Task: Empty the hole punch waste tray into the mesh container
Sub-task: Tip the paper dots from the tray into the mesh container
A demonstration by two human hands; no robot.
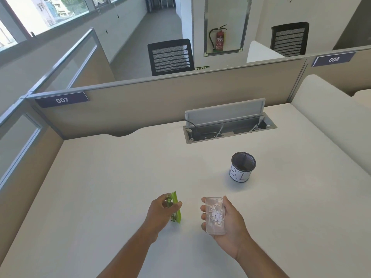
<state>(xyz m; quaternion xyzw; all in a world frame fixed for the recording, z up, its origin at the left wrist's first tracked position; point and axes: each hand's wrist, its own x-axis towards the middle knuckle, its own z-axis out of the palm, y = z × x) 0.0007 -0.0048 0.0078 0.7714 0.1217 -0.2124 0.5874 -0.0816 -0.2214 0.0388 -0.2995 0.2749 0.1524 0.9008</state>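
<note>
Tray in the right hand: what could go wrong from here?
The clear tray lies open-side up in the right hand with loose paper dots; tilting early could scatter them over the desk. The mesh cup has a narrow mouth, so pouring may miss. The left hand holds the punch.

Over a white desk (100, 177), the left hand (160, 211) grips a lime-green hole punch (177, 207) turned on its side. The right hand (226, 219) cradles a clear plastic waste tray (214, 215) holding white paper dots. A black mesh cup (242, 167) with a white label stands upright farther back, to the right.
</note>
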